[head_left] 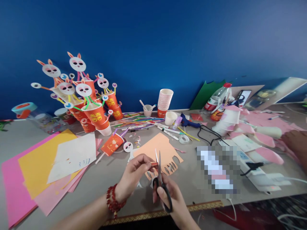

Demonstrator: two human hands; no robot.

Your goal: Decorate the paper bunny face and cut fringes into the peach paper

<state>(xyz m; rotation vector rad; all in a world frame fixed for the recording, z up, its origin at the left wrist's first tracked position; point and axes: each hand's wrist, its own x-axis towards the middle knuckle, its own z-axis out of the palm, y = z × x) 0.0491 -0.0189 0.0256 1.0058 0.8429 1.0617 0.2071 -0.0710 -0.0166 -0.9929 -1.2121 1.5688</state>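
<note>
My left hand [137, 171], with a red bead bracelet at its wrist, pinches a small orange paper piece [154, 164]. Scissors [165, 193] with black handles are in my right hand [174, 199], fingers through the loops. Their blades [158, 158] point up, a little apart, beside the paper piece. Under both hands lies a peach paper sheet [157, 143] with ragged cut-outs along its lower edge. A white rabbit-face cutout [128, 147] rests just left of that sheet, and other white paper bits are partly covered by my left hand.
Red cups with rabbit faces [94, 116] stand at back left, near coloured sheets [40, 163]. Behind the peach sheet are stacked paper cups [165, 100], pens [168, 132] and a blue glue gun [189, 122]. At right lie a blurred-out phone [216, 171], a power strip [251, 172] and another person's hand [296, 145].
</note>
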